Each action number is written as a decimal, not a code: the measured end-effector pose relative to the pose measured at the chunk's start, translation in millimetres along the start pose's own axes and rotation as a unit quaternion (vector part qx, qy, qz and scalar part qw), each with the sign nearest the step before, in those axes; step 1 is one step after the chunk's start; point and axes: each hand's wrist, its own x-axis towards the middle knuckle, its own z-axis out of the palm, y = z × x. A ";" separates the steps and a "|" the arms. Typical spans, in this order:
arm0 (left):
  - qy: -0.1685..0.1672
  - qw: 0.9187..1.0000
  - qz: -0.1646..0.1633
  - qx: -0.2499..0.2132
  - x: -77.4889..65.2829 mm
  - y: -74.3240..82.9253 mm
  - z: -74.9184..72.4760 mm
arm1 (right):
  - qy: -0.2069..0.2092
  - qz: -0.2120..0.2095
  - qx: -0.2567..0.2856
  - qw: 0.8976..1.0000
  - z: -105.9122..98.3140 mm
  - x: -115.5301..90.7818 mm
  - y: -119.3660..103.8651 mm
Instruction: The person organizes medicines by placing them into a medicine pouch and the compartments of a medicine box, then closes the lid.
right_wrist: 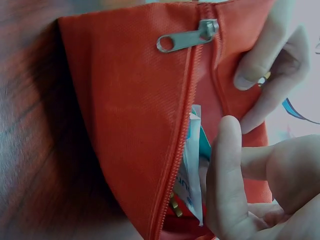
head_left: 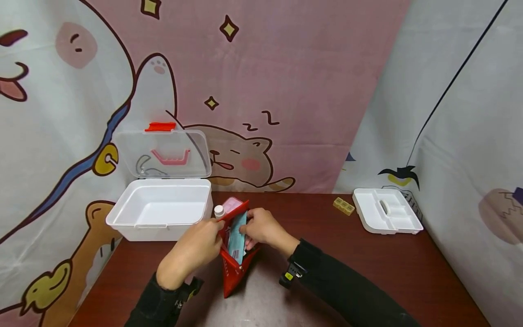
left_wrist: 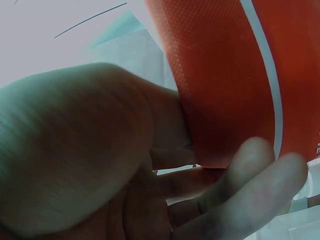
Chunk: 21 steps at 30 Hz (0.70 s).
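Note:
A red zip pouch (head_left: 234, 277) stands tilted on the table, its zipper undone and its mouth facing up. My left hand (head_left: 200, 247) grips the pouch's left edge, with thumb and fingers on either side of the red fabric (left_wrist: 225, 85). In the pouch's mouth stands a light blue packet (head_left: 237, 238) with a barcode near its lower end. My right hand (head_left: 263, 229) pinches this packet at its right side, fingertips inside the opening. The right wrist view shows the metal zipper pull (right_wrist: 187, 40) and the packet's pale edge (right_wrist: 192, 170) within the pouch.
A white box (head_left: 159, 234) with its clear lid (head_left: 171, 141) raised stands left of the pouch. Behind the pouch are a white-capped bottle (head_left: 219, 211) and a pink item (head_left: 232, 204). Toward the right lie a small yellow case (head_left: 343, 205) and a white compartment tray (head_left: 369, 218).

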 end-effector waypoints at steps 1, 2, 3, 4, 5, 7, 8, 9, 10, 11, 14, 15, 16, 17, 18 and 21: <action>0.002 1.000 0.002 0.001 0.2 0.0 0.2 | 0.002 0.002 -0.012 1.000 1.3 1.2 -0.4; 0.002 1.000 0.003 0.001 0.4 -0.1 0.5 | 0.004 0.005 -0.025 1.000 2.4 2.7 -0.6; 0.003 1.000 0.004 0.002 0.5 -0.1 0.7 | 0.007 0.005 -0.039 0.999 3.3 4.0 -1.2; 0.004 1.000 0.005 0.003 0.7 -0.1 1.0 | 0.010 0.005 -0.052 0.999 4.2 5.7 -1.3; 0.004 1.000 0.005 0.003 0.8 -0.1 1.2 | 0.013 0.006 -0.064 0.998 5.1 7.4 -1.2; 0.005 1.000 0.004 0.003 0.7 -0.3 1.7 | 0.018 0.006 -0.087 0.996 6.7 10.5 -1.2; 0.005 1.000 0.004 0.002 0.6 -0.5 1.8 | 0.020 0.006 -0.097 0.995 7.5 11.6 -1.1; 0.005 1.000 0.004 0.002 0.5 -0.6 1.9 | 0.022 0.005 -0.106 0.994 8.3 12.4 -0.8; 0.006 1.000 0.004 0.002 0.5 -0.8 2.1 | 0.023 0.006 -0.112 0.993 9.0 13.1 -0.4; 0.006 1.000 0.003 0.001 0.5 -0.9 2.2 | 0.025 0.006 -0.116 0.993 9.4 13.4 -0.1; 0.008 1.000 0.004 0.001 0.6 -1.2 2.5 | 0.034 0.008 -0.123 0.992 8.5 12.4 1.1; 0.007 1.000 0.003 0.000 0.6 -1.2 2.5 | 0.039 0.009 -0.124 0.992 7.2 11.6 1.4; 0.007 1.000 0.002 0.000 0.6 -1.2 2.4 | 0.044 0.006 -0.123 0.991 5.3 10.7 1.4; 0.006 1.000 0.001 0.000 0.4 -1.0 2.1 | 0.051 0.002 -0.120 0.992 3.2 9.8 1.9; 0.006 1.000 0.000 0.000 0.4 -0.8 1.8 | 0.057 -0.003 -0.115 0.992 0.6 8.8 2.1; 0.003 1.000 -0.002 -0.003 0.3 -0.5 0.9 | 0.077 -0.025 -0.113 0.990 -10.0 5.4 3.2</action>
